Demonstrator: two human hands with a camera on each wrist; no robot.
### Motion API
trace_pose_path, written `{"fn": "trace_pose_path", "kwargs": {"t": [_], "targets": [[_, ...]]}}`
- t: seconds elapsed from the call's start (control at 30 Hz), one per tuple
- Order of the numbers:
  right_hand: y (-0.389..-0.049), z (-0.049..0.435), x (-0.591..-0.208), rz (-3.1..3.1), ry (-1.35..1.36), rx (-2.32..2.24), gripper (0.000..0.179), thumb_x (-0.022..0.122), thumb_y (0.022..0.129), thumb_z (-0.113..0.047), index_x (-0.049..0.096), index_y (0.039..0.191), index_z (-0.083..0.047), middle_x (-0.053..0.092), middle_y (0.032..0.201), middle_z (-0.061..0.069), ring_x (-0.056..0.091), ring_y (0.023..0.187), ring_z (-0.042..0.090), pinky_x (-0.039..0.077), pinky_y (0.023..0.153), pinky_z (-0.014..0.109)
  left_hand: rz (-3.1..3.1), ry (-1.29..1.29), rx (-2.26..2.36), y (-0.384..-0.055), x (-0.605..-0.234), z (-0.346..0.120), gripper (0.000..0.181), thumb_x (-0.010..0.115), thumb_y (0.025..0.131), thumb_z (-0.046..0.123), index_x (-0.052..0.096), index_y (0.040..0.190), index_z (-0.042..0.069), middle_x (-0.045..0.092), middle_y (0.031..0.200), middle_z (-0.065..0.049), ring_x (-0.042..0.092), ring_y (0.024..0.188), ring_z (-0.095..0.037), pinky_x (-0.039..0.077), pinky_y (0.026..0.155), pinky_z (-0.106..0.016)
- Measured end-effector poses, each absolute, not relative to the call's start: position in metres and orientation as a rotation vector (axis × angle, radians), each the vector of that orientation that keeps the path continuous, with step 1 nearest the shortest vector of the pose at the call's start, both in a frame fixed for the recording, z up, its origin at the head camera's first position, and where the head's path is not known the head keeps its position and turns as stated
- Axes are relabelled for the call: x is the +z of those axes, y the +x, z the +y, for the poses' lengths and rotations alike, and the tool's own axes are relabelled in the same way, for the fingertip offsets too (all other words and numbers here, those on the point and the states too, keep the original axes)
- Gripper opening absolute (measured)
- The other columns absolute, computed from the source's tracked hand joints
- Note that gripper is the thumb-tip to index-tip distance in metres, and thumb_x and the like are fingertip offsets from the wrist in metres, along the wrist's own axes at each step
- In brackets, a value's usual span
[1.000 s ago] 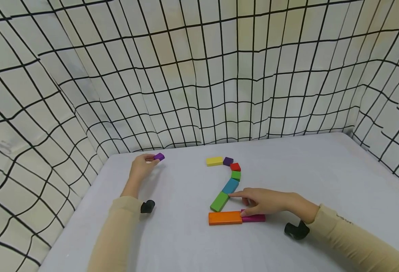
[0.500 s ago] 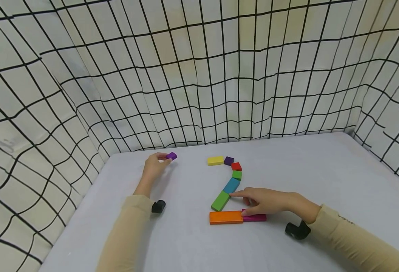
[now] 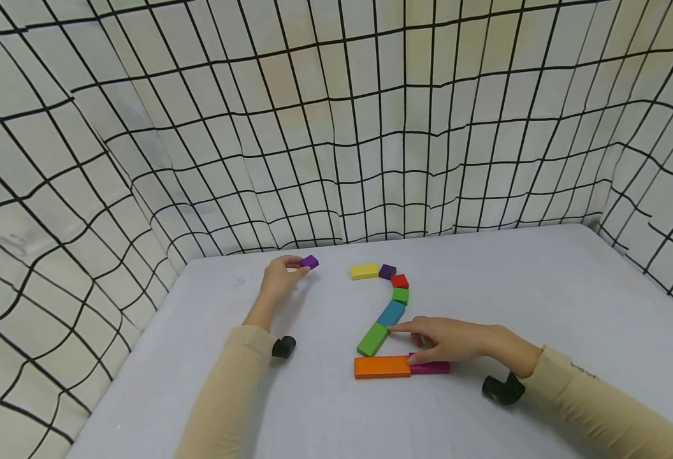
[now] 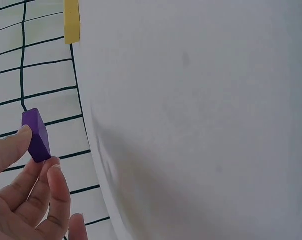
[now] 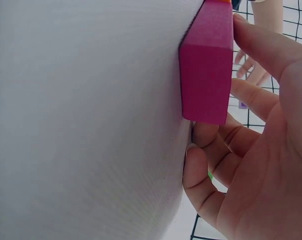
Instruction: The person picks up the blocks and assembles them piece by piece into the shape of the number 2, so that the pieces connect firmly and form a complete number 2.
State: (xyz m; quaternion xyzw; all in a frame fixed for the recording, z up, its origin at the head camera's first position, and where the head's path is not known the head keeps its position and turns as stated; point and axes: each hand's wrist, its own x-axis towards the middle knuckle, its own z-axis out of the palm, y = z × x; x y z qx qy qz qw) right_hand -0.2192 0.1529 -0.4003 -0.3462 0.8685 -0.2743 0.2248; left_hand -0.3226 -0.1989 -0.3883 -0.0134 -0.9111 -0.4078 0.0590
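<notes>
My left hand (image 3: pixel 279 278) pinches a small purple block (image 3: pixel 310 262) between thumb and fingers, to the left of the yellow block (image 3: pixel 364 271). In the left wrist view the purple block (image 4: pixel 37 135) is held off the table. A curved row runs from yellow through a dark purple block (image 3: pixel 387 271), a red block (image 3: pixel 399 281), a short green block (image 3: pixel 401 295) and a blue block (image 3: pixel 390 313) to a longer green block (image 3: pixel 373 339). My right hand (image 3: pixel 448 338) touches the blue-green joint with its extended index finger. Its thumb rests where the orange block (image 3: pixel 382 367) meets the magenta block (image 3: pixel 433 368).
The white table (image 3: pixel 520 280) carries all the blocks. Black netting (image 3: pixel 359 136) over pale walls stands behind it and along both sides. Black wrist devices sit at each sleeve cuff, the left device (image 3: pixel 283 347) and the right device (image 3: pixel 503 388).
My left hand has moved steadily to the right with the purple block, closer to the yellow one. My right hand and the laid blocks stay in place.
</notes>
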Motion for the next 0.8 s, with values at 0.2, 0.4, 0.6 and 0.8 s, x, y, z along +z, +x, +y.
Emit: {"fn": "trace_pose_path", "kwargs": {"t": [0.2,0.4,0.6,0.8], "targets": [[-0.219,0.153,-0.401,2.398,-0.952,-0.757,0.063,0.072,0.097,-0.036,0.049,0.154,-0.021,0.052,0.097,-0.006,0.05,0.088,0.012,0.043,0.07,0.026,-2.764,-0.072,-1.24,-0.326,-0.389,-0.186,0.037,0.071,0.096,0.012,0.066,0.127,-0.006,0.07,0.117,-0.022,0.059,0.116,-0.036,0.042,0.1,-0.048],[-0.219,0.153,-0.401,2.401,-0.952,-0.758,0.063,0.072,0.097,-0.036,0.049,0.154,-0.021,0.052,0.096,-0.006,0.05,0.087,0.012,0.043,0.07,0.026,-2.779,-0.095,-1.231,-0.327,-0.385,-0.174,0.036,0.073,0.094,0.01,0.067,0.126,-0.005,0.072,0.115,-0.02,0.06,0.117,-0.035,0.044,0.1,-0.047],[-0.22,0.154,-0.401,2.4,-0.957,-0.758,0.063,0.072,0.097,-0.035,0.049,0.153,-0.02,0.052,0.096,-0.006,0.05,0.087,0.012,0.043,0.07,0.026,-2.871,-0.062,-1.24,-0.329,-0.383,-0.167,0.036,0.074,0.094,0.01,0.067,0.126,-0.004,0.07,0.119,-0.02,0.059,0.121,-0.036,0.044,0.103,-0.047],[-0.22,0.154,-0.401,2.393,-0.961,-0.76,0.063,0.072,0.097,-0.036,0.049,0.154,-0.02,0.053,0.096,-0.006,0.05,0.087,0.012,0.044,0.07,0.026,-2.931,-0.028,-1.267,-0.329,-0.38,-0.163,0.038,0.074,0.094,0.011,0.067,0.128,-0.003,0.069,0.122,-0.02,0.06,0.117,-0.034,0.047,0.099,-0.044]]}}
